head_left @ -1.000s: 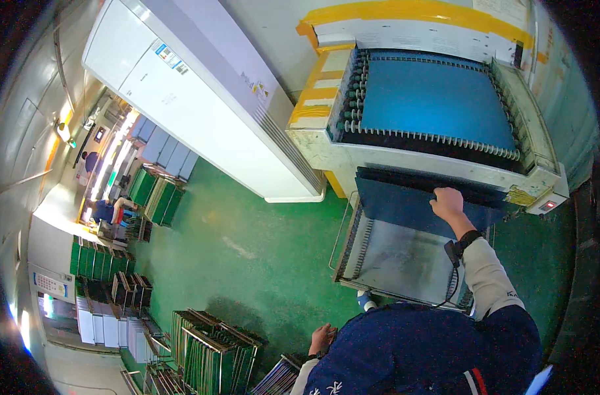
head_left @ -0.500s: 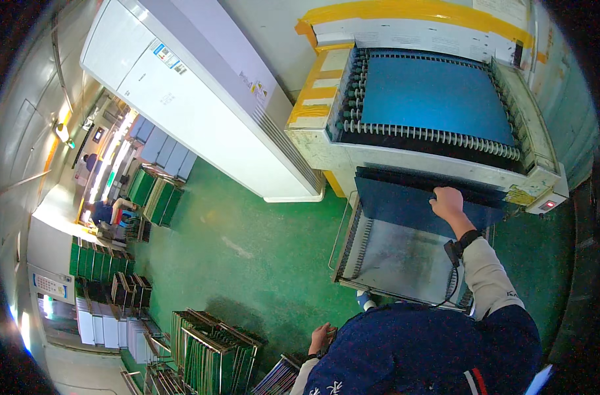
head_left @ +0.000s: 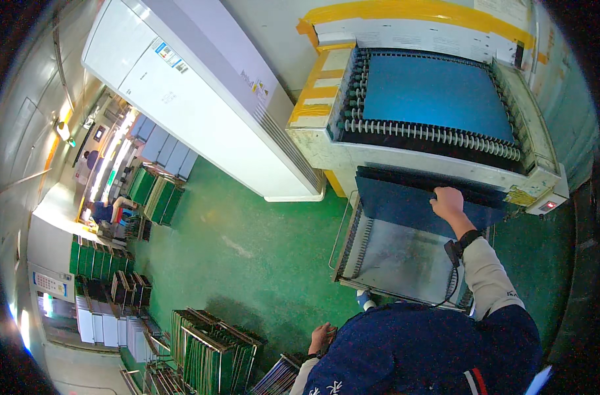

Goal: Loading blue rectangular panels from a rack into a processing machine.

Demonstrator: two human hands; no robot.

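My right hand [head_left: 448,205] is closed on the top edge of a dark blue panel [head_left: 398,204], which leans in a metal rack cart [head_left: 412,257]. Other dark panels stand close behind it, just below the front of a roller machine [head_left: 438,161]. On the machine's rollers lies a flat bright blue panel [head_left: 438,95]. Low beside my body is my left hand [head_left: 321,337], its fingers curled. My dark blue garment partly hides it, so whether it holds anything does not show.
A tall white cabinet unit [head_left: 194,99] stands left of the machine. Racks of green panels [head_left: 211,349] are on the green floor [head_left: 247,257] at lower left. Farther off, more racks [head_left: 102,260] line the wall, and a person [head_left: 104,212] works by a bright bench.
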